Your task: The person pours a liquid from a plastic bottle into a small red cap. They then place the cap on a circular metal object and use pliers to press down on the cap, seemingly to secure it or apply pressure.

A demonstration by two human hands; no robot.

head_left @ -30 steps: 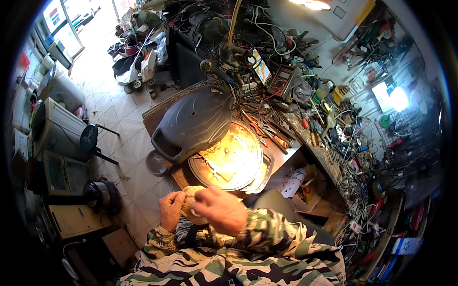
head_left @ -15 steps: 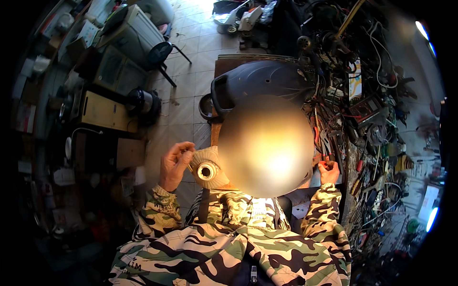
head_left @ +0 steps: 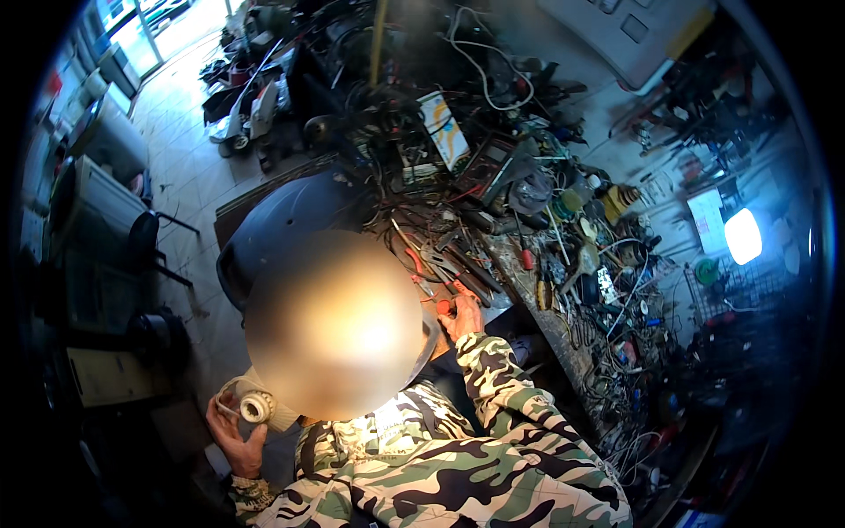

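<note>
L hand [head_left: 236, 433] is wrapped round a small cream-coloured round part [head_left: 257, 407] w/ a ribbed hub, fingers curled under it, thumb side up, so it's grasping that part, held low at the person's left, off the bench and over the floor. R hand [head_left: 464, 314] is stretched fwd to the bench edge, fingertips on or closing round a red-handled tool [head_left: 446, 305]; can't tell whether it's actually gripped or just touched, since the handle is mostly hidden by the fingers. Just beyond lie pliers [head_left: 431, 260] and more hand tools, then a thick tangle of wires [head_left: 396, 176] spread across the cluttered bench [head_left: 563, 334]. A dark domed cover [head_left: 282, 229] sits to the left of the tools. Risk as I judge it: reaching w/ one arm while the other holds the part unsupported, the part could slip and drop to the tiled floor [head_left: 189, 176]; the tool could also snag loose wires and drag small bits off the edge.
</note>
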